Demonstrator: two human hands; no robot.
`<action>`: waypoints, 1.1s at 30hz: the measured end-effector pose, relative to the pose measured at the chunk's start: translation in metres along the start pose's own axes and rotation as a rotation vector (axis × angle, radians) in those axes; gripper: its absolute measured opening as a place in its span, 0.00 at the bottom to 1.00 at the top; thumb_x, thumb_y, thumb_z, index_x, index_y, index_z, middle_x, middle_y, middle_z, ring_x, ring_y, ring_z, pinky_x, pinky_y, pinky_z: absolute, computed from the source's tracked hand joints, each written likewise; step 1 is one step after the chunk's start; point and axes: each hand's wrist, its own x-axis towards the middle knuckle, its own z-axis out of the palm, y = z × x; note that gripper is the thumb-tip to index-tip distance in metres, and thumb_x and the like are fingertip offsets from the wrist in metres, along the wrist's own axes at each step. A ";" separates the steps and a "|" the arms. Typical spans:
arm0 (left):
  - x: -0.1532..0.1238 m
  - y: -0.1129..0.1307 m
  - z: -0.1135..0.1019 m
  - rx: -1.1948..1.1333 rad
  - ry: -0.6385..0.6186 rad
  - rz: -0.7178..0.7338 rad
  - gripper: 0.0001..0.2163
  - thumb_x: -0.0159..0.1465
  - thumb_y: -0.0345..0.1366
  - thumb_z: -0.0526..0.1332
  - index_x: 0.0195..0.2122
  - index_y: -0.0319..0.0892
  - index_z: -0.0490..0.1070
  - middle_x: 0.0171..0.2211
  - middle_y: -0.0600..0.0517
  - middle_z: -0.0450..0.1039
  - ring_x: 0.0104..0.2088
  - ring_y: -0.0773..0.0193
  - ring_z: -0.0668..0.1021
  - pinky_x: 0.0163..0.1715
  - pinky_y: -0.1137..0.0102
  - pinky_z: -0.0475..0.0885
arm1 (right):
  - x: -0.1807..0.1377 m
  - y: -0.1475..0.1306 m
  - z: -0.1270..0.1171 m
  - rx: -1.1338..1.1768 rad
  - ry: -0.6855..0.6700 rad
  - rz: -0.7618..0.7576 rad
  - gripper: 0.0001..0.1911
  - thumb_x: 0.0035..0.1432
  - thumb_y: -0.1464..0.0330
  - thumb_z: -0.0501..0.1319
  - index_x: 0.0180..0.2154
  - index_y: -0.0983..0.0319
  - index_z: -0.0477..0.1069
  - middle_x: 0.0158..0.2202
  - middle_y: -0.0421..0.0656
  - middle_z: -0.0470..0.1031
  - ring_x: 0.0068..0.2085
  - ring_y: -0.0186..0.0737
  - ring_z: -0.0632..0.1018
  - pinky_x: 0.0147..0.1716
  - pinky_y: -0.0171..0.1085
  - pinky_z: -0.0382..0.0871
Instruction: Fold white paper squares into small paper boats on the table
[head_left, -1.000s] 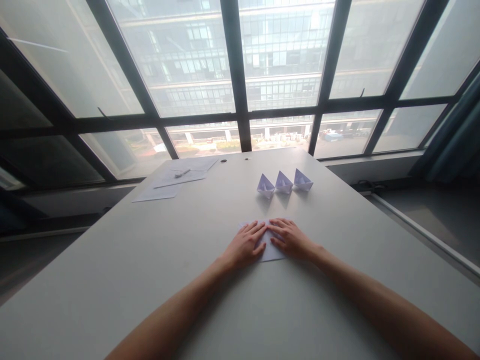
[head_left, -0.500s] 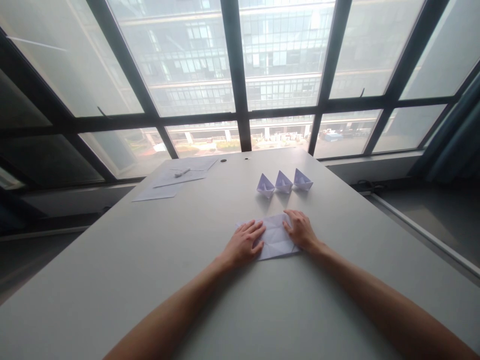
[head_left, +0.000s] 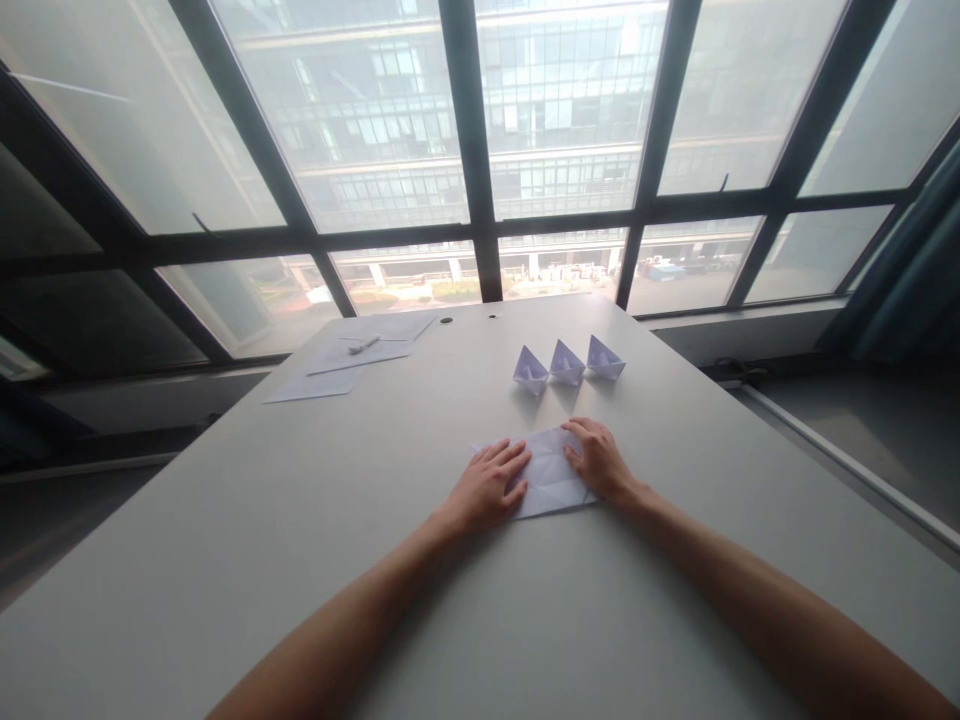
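Observation:
A creased white sheet of paper (head_left: 550, 478) lies flat on the grey table (head_left: 300, 540) in front of me. My left hand (head_left: 486, 487) rests on its left part, fingers stretched out flat. Pressed on the sheet's right edge is my right hand (head_left: 598, 460), fingers extended and slightly curled. Beyond the sheet stand three small folded paper boats (head_left: 566, 364) in a row.
At the table's far left lie loose paper sheets (head_left: 352, 360) with a white pen (head_left: 364, 344) on them. Two small holes (head_left: 447, 321) sit near the far edge. Large windows with dark frames rise behind the table.
My right hand slid from the sheet's middle to its right edge, uncovering the creased paper, then drew slightly back left. My left hand stayed in place.

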 end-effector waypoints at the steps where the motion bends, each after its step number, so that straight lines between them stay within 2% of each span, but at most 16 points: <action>1: 0.000 0.000 0.000 -0.002 0.001 0.000 0.23 0.69 0.43 0.54 0.65 0.50 0.62 0.68 0.53 0.58 0.68 0.50 0.59 0.66 0.53 0.56 | 0.000 0.000 0.000 0.029 0.015 -0.008 0.19 0.60 0.74 0.59 0.53 0.62 0.70 0.52 0.50 0.72 0.53 0.49 0.73 0.57 0.47 0.65; 8: 0.000 -0.001 0.001 0.005 0.001 -0.001 0.23 0.69 0.43 0.55 0.65 0.50 0.62 0.68 0.53 0.57 0.67 0.49 0.60 0.65 0.52 0.57 | 0.000 -0.002 -0.001 0.243 0.075 -0.039 0.27 0.57 0.76 0.59 0.58 0.57 0.65 0.54 0.48 0.67 0.50 0.46 0.76 0.51 0.45 0.73; 15: 0.000 -0.002 0.003 -0.007 0.028 0.012 0.23 0.68 0.43 0.55 0.64 0.50 0.63 0.67 0.50 0.58 0.67 0.49 0.60 0.65 0.52 0.57 | 0.000 -0.006 0.000 0.299 0.104 -0.072 0.28 0.57 0.77 0.58 0.58 0.55 0.65 0.55 0.48 0.66 0.50 0.47 0.75 0.51 0.47 0.73; 20: 0.001 0.002 0.000 -0.040 0.093 0.007 0.21 0.66 0.41 0.59 0.60 0.46 0.65 0.60 0.45 0.65 0.60 0.51 0.68 0.63 0.56 0.61 | 0.002 -0.012 -0.002 0.425 0.173 -0.110 0.27 0.60 0.72 0.60 0.60 0.55 0.62 0.58 0.50 0.65 0.42 0.41 0.76 0.43 0.43 0.76; 22: 0.001 0.003 -0.002 -0.072 0.114 -0.002 0.22 0.64 0.40 0.60 0.60 0.45 0.63 0.56 0.44 0.68 0.57 0.52 0.70 0.61 0.57 0.63 | 0.001 -0.013 -0.003 0.474 0.164 -0.114 0.21 0.63 0.68 0.60 0.57 0.58 0.65 0.53 0.49 0.70 0.38 0.39 0.76 0.40 0.41 0.75; 24: 0.000 0.003 -0.002 -0.100 0.126 -0.018 0.22 0.65 0.40 0.59 0.59 0.44 0.61 0.54 0.44 0.70 0.55 0.52 0.72 0.59 0.58 0.65 | 0.001 -0.015 -0.005 0.483 0.086 -0.148 0.11 0.67 0.65 0.56 0.47 0.60 0.72 0.42 0.46 0.76 0.36 0.39 0.76 0.39 0.40 0.73; 26: 0.000 0.003 -0.002 -0.113 0.132 -0.028 0.20 0.66 0.40 0.58 0.58 0.44 0.61 0.53 0.43 0.70 0.55 0.52 0.72 0.58 0.58 0.65 | 0.000 -0.017 -0.008 0.453 -0.044 -0.211 0.15 0.70 0.64 0.52 0.35 0.61 0.74 0.32 0.43 0.76 0.33 0.39 0.75 0.37 0.39 0.70; 28: 0.000 0.003 -0.001 -0.106 0.140 -0.020 0.19 0.68 0.41 0.56 0.59 0.44 0.61 0.54 0.44 0.70 0.56 0.52 0.71 0.59 0.58 0.64 | -0.001 -0.020 -0.010 0.401 -0.144 -0.269 0.18 0.70 0.64 0.53 0.28 0.61 0.72 0.28 0.42 0.74 0.32 0.38 0.74 0.36 0.37 0.68; 30: 0.001 0.003 -0.002 -0.079 0.142 0.003 0.19 0.69 0.42 0.55 0.60 0.45 0.61 0.56 0.45 0.69 0.57 0.53 0.70 0.60 0.57 0.63 | -0.001 -0.022 -0.011 0.349 -0.169 -0.289 0.16 0.68 0.66 0.56 0.27 0.61 0.72 0.28 0.42 0.74 0.31 0.38 0.73 0.34 0.36 0.66; 33: 0.002 0.005 -0.005 -0.032 0.130 0.028 0.18 0.69 0.44 0.55 0.59 0.47 0.64 0.57 0.46 0.68 0.57 0.53 0.71 0.59 0.57 0.64 | 0.000 -0.023 -0.008 0.302 -0.150 -0.280 0.08 0.63 0.72 0.60 0.31 0.61 0.75 0.28 0.41 0.74 0.31 0.38 0.73 0.34 0.35 0.66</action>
